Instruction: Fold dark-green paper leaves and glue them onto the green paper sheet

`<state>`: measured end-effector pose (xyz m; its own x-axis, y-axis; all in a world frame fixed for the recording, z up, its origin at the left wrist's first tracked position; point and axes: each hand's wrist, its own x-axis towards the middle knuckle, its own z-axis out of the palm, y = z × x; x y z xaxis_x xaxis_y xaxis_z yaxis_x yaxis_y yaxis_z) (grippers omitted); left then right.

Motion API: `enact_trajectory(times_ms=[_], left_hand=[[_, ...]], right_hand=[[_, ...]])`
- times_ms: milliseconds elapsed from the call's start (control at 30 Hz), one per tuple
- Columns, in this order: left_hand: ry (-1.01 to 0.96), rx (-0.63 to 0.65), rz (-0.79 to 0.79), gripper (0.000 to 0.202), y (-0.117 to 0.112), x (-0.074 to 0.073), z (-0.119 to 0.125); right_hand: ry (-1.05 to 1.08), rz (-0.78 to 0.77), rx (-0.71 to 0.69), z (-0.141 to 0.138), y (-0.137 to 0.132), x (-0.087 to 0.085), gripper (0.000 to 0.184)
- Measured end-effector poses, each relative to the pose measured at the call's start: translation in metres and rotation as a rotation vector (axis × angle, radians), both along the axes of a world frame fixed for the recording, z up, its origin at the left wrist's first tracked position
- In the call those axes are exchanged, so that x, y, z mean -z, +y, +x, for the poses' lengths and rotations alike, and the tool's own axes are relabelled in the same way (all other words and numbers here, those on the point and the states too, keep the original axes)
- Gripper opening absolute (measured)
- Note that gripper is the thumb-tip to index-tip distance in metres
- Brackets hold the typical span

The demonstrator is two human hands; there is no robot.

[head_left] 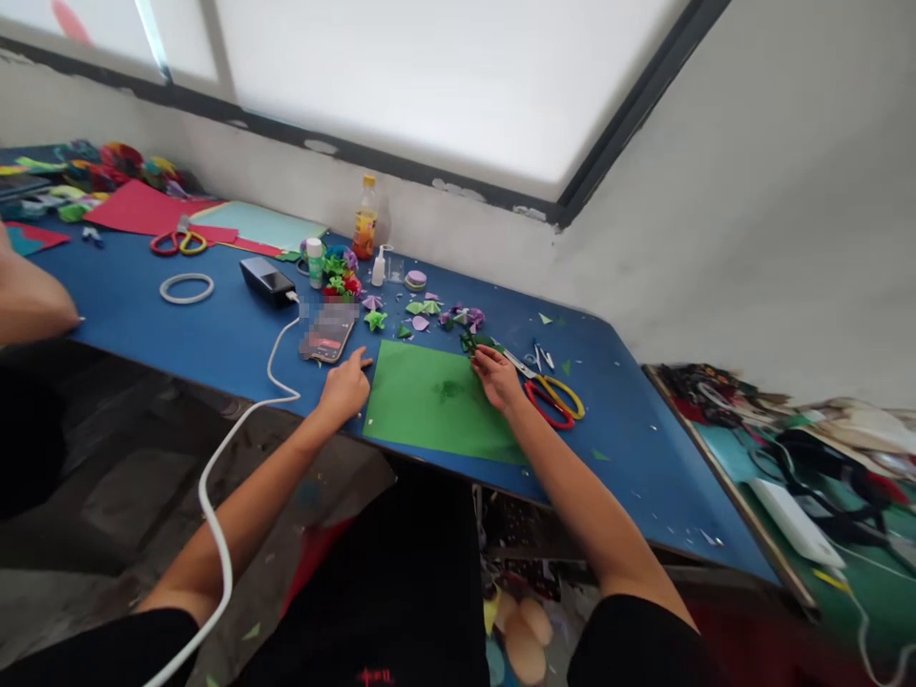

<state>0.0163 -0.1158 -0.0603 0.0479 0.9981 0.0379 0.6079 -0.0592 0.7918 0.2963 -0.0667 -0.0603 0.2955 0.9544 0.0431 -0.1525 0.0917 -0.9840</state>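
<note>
A green paper sheet (436, 403) lies flat on the blue table (215, 329) in front of me. My left hand (346, 385) rests at the sheet's left edge, index finger pointing toward a phone (327, 336); it holds nothing. My right hand (495, 375) sits at the sheet's upper right corner, its fingers pinching a small dark green folded paper piece (474, 342). Red-and-yellow scissors (550, 394) lie just right of that hand.
Small folded purple and green paper pieces (429, 310), a glue bottle (379, 268), a drink bottle (364, 218), a power bank (267, 281) with white cable, a white ring (187, 287), more scissors (178, 242) and coloured sheets (143, 210). Another person's arm (32, 301) at left.
</note>
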Motion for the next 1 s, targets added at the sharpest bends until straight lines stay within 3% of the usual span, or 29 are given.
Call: enact_trajectory(times_ms=[167,300,467,533,700,833,1000], left_hand=[[-0.147,0.062,-0.155,0.048,0.018,-0.01,0.004],[-0.216,0.098,-0.19,0.045,0.016,-0.02,0.017],[-0.102,0.177,-0.167,0.017,0.011,-0.022,0.022],[-0.032,0.205,-0.124,0.03,0.013,-0.024,0.019],[0.071,0.177,-0.026,0.039,0.024,-0.047,0.0],[0.072,0.167,-0.01,0.039,0.027,-0.066,-0.011],[0.028,0.242,-0.011,0.037,0.019,-0.075,0.005]], right_hand=[[0.005,0.037,0.112,0.032,-0.008,0.002,0.021],[-0.018,0.069,0.141,0.045,-0.006,0.005,0.02],[-0.092,0.101,0.113,0.046,-0.007,0.012,0.021],[-0.142,0.116,0.091,0.047,-0.009,0.012,0.022],[-0.345,0.164,-0.024,0.049,-0.023,0.002,0.022],[-0.54,0.221,-0.197,0.033,-0.035,-0.004,0.016],[-0.751,0.292,-0.429,-0.003,-0.042,0.0,0.011]])
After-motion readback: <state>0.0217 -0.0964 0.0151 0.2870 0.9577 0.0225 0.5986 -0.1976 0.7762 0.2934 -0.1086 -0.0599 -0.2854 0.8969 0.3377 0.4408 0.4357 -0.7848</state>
